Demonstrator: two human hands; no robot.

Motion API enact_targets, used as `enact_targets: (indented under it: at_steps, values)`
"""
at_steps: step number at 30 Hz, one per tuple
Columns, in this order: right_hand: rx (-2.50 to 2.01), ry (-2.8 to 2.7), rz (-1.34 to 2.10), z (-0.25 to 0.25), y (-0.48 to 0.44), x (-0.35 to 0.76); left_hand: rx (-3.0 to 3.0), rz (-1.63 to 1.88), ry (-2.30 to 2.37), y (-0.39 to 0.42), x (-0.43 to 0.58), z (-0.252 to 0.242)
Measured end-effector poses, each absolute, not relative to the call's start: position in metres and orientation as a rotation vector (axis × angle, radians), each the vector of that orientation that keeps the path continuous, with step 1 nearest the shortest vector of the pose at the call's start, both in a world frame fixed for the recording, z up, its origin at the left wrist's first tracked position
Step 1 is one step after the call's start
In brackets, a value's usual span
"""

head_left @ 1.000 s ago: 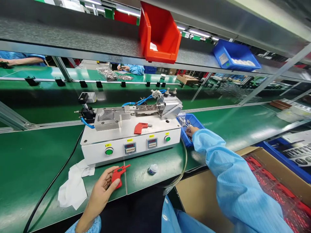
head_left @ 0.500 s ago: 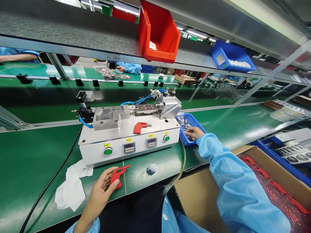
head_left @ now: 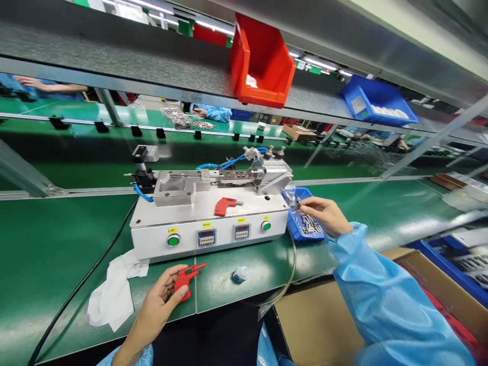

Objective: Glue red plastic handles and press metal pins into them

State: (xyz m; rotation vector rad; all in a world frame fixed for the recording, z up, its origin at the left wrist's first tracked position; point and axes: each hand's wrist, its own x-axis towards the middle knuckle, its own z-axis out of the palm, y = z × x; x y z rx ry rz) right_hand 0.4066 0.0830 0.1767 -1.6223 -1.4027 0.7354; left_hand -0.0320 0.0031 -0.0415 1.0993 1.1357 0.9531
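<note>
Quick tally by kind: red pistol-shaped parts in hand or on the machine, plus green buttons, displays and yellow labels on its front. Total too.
Red parts: 2 (one in the left hand, one on the machine)
Green buttons: 2
Displays: 2
Yellow labels: 4
Total: 10

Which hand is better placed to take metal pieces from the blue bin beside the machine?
Probably the right hand: it reaches over the blue bin, close to the metal pieces. The left hand is farther off, in front of the machine, and holds a red part.
</note>
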Motion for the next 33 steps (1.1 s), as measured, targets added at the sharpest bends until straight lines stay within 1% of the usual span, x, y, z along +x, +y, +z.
enact_targets:
  at_steps: [4, 7, 9, 11, 15, 18, 21, 26, 30, 33]
  values:
    - [-1.557, -1.779, 0.655, 0.21, 0.098, 0.355, 1.122, 0.987, 1.037, 0.008, -0.023, -0.037]
    - [-1.396, -2.126, 0.59, 0.222, 0.135, 0.307, 1.155, 1.002, 1.007, 0.015, -0.019, -0.032]
    - [-1.293, -2.314, 0.465, 0.224, 0.168, 0.269, 1.163, 1.02, 1.006, 0.018, -0.017, -0.031]
    - [-1.28, -2.466, 0.204, 0.225, 0.199, 0.23, 1.173, 1.035, 1.0, 0.02, -0.017, -0.031]
    - [-1.444, -2.803, -0.477, 0.235, 0.234, 0.168, 1.186, 1.051, 0.982, 0.021, -0.017, -0.032]
    - [-1.475, -3.048, -0.735, 0.245, 0.236, 0.138, 1.189, 1.042, 0.955, 0.024, -0.018, -0.031]
    - [-1.474, -3.134, -0.755, 0.248, 0.233, 0.123, 1.19, 1.04, 0.932, 0.026, -0.018, -0.029]
    - [-1.507, -2.981, -0.533, 0.231, 0.233, 0.131, 1.178, 1.041, 0.921, 0.025, -0.018, -0.025]
    - [-1.4, -2.858, -0.407, 0.216, 0.24, 0.152, 1.115, 1.066, 0.895, 0.027, -0.017, -0.023]
    - [-1.292, -2.87, -0.332, 0.215, 0.241, 0.165, 1.035, 1.117, 0.857, 0.029, -0.016, -0.023]
